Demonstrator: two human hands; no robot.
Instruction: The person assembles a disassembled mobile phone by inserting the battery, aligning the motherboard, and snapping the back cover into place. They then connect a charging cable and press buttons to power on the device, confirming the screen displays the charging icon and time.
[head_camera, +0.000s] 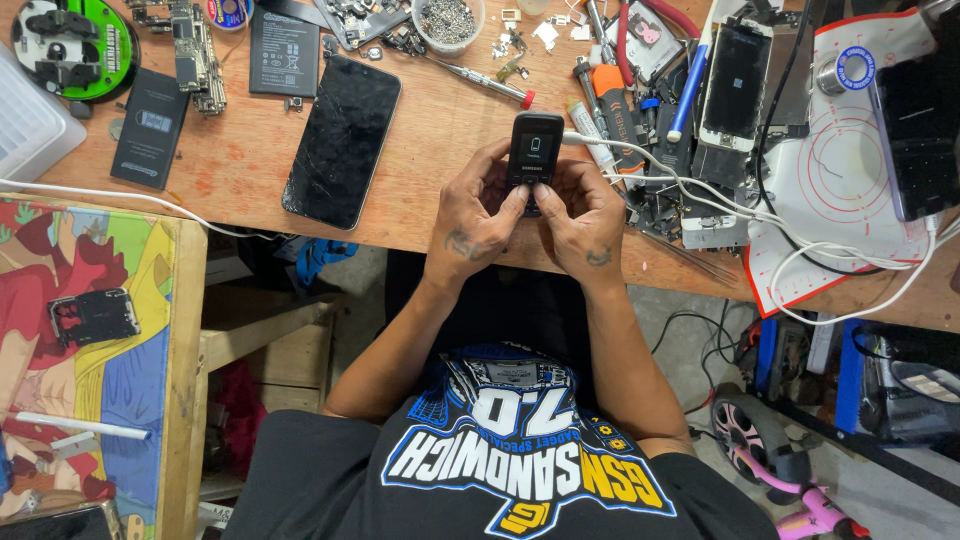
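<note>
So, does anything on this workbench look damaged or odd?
Yes. The large black phone lying left of the hands has a cracked screen, with fine lines across the glass. Both hands, left and right, hold a small black phone with a white cable plugged into its side; it looks intact.

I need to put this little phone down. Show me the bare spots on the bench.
Bare wood lies between the cracked smartphone and the small phone, below the screwdriver. Right of the hands, cables and parts crowd the bench.

Both the left hand and right hand grip a small black keypad phone above the wooden workbench.
</note>
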